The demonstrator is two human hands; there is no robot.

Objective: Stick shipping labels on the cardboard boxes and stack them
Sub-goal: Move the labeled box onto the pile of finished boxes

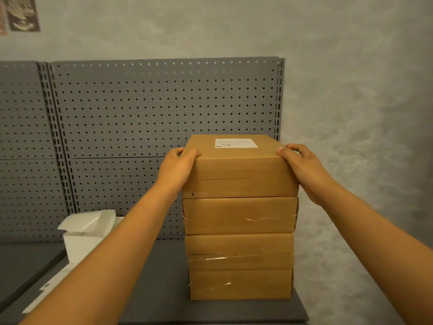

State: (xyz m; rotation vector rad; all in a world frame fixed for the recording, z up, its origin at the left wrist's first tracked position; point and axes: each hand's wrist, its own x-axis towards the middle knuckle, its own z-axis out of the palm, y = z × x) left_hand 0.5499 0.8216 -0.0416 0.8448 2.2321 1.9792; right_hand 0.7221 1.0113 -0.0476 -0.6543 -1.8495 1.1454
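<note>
A: Where is the top cardboard box (239,170) right now?

B: Centre of the frame, sitting on the stack of cardboard boxes (240,249) — three or four below it, some wrapped in clear tape. Its white shipping label (236,143) lies flat on the lid, toward the far right corner.

A: And the hands?

B: The left hand (179,168) clasps the box's left side, thumb on the lid edge, fingers curled round the far corner. The right hand (302,170) mirrors it on the right side, fingers bent over the top edge.

A: So what does the step need?

B: Squaring up, I'd say. The top box looks to overhang the lower ones slightly, so nudge it evenly from both sides until the edges line up, then let go gently — the column is tall and narrow.

A: Anything nearby?

B: An open white carton (82,233) at lower left on the grey shelf (164,289), white paper strips (42,296) beside it, and grey pegboard (164,109) behind.
</note>
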